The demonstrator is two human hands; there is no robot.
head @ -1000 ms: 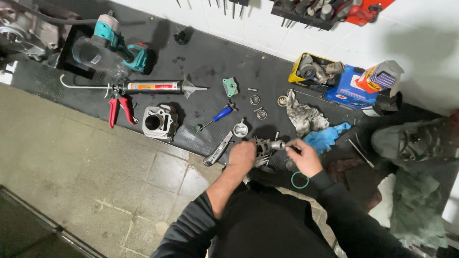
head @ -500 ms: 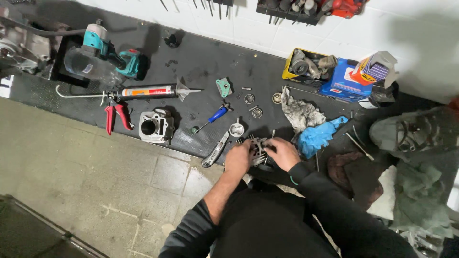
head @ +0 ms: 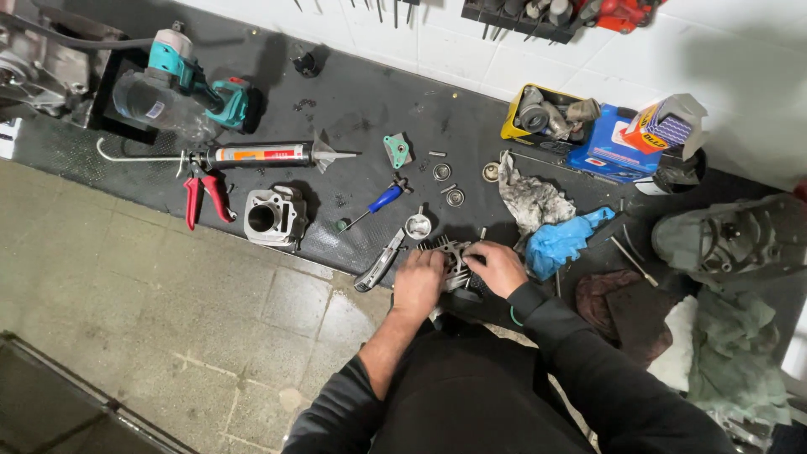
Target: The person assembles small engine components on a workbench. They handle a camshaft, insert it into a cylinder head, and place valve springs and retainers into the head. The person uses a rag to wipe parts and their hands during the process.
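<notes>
— What do the hands hold?
— Both the left hand (head: 418, 282) and the right hand (head: 498, 267) close around a finned metal engine part (head: 455, 256) at the near edge of the dark bench mat (head: 353, 118), one hand on each side.
— What lies near it?
— A utility knife (head: 380, 261) just left, a blue-handled screwdriver (head: 377, 204) farther back, a blue glove (head: 559, 242) to the right and a grey cylinder block (head: 271, 218) well to the left.

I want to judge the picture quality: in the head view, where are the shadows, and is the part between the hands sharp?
Head view: light is even on the black mat; soft shadow darkens the white wall at upper right; the finned metal part between left hand and right hand is small and partly covered, its detail unclear; edges bend slightly, wide lens.
</notes>
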